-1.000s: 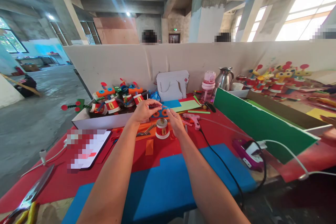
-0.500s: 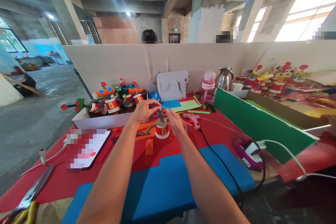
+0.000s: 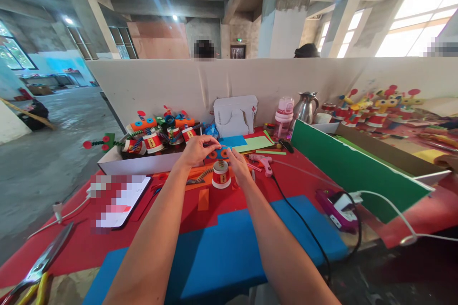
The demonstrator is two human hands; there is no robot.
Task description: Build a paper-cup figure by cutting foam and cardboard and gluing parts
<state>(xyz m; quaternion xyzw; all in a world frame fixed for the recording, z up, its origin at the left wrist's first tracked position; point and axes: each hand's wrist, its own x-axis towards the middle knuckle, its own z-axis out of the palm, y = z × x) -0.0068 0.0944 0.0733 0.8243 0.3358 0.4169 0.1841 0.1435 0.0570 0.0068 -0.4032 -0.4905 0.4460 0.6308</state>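
Observation:
A blue paper head point(image 3: 222, 153) with orange ring eyes sits over an upturned red and white paper cup point(image 3: 221, 176), joined by a folded-paper spring neck. At its right edge my right hand point(image 3: 239, 164) has its fingers closed on the head. My left hand point(image 3: 196, 152) pinches at the head's upper left; whatever is between thumb and forefinger is too small to make out. A dark folded-paper strip point(image 3: 202, 176) reaches left from the cup. In front of the cup lies an orange paper piece point(image 3: 203, 199).
Finished paper-cup figures point(image 3: 153, 143) fill a white box at the left. A pink glue gun point(image 3: 264, 164) lies right of my hands, its black cord running forward. Large scissors point(image 3: 45, 259) lie front left, near a tablet point(image 3: 125, 200). A green board point(image 3: 350, 167) borders the right side.
Both hands stay almost where they were, around the blue paper head. The cup has not visibly moved.

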